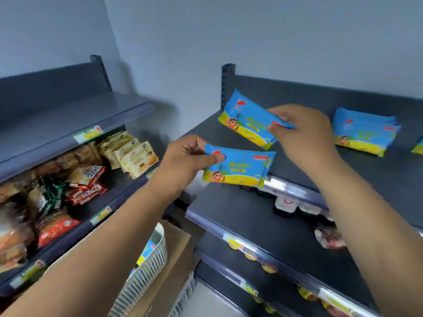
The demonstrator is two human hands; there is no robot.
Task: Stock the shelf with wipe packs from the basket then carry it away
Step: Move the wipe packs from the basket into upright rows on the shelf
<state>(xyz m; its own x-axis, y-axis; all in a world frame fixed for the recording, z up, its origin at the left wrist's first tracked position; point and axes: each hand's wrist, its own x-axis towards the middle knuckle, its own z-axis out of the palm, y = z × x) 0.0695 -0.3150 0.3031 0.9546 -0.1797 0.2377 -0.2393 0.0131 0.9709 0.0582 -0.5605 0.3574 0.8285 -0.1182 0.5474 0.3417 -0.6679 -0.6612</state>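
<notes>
Upper pack (pixel 245 120) hangs over the shelf (pixel 366 175), right hand (pixel 304 133) pinching one corner. Lower pack (pixel 238 167) is at the shelf's front edge, left hand (pixel 187 163) pinching its end. Stack (pixel 364 131) lies on the shelf to the right. Basket (pixel 146 268) sits below. Risk: corner pinches are slight; either pack may slip and drop past the edge.

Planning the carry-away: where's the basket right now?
Head view, bottom centre: the white slatted basket sits on a cardboard box, under the left forearm.

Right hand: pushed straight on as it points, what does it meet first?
Likely the dark grey shelf back panel, with the blue-and-yellow wipe pack held in the right hand touching first; depth is unclear.
</notes>
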